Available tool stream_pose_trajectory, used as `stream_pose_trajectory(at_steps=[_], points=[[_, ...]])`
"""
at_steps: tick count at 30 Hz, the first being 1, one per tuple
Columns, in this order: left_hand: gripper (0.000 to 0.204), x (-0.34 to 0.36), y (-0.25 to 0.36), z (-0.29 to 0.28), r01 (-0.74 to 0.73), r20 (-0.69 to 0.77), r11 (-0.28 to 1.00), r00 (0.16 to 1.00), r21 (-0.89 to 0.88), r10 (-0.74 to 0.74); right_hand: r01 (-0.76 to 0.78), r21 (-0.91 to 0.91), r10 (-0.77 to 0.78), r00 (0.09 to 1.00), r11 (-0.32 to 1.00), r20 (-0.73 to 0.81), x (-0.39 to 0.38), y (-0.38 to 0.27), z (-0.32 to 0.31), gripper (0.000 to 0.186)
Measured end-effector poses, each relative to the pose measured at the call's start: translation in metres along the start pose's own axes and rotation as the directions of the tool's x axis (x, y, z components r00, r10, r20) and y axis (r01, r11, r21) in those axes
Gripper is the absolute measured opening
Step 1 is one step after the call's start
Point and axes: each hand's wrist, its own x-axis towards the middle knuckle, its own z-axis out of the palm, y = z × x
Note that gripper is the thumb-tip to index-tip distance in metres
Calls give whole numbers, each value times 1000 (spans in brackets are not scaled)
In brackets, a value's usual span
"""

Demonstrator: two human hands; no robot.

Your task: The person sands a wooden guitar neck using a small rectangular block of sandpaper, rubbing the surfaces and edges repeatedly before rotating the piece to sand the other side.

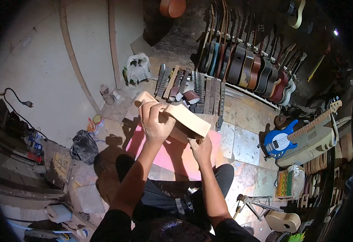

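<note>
Both hands hold up a pale, bare-wood guitar body (188,120), tilted so that its thick curved edge faces me. My left hand (155,121) grips the upper left part, fingers bent over the edge by a curved notch. At the lower right end, my right hand (201,150) is closed on the wood; some of its fingers are hidden behind it. Beneath the body lies a pink board (170,161), in front of my lap. Just beyond, curled brown-red sheets like sandpaper (191,97) lie among several slotted dark fretboards (215,94).
Several guitars (251,68) stand in a rack at the back right. A blue bass guitar (280,139) leans at the right, above a small acoustic guitar (283,222) and a metal stand (257,203). Black plastic bag (84,147) and tins (98,119) sit left, near the pale wall.
</note>
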Motion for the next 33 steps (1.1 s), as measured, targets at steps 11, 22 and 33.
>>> stream_pose_trajectory(at_steps=[11, 22, 33], points=[[37, -2, -3, -3, 21, -25, 999, 999, 24, -21, 104, -69, -108, 993, 992, -45, -3, -11, 3, 42], [39, -4, 3, -13, -5, 45, 999, 999, 48, 2, 118, -55, -121, 992, 991, -42, -12, -7, -3, 44], [42, 19, -3, -66, -246, 518, 969, 828, -4, 213, 250, -54, -237, 956, 967, 175, 7, 10, -19, 61]])
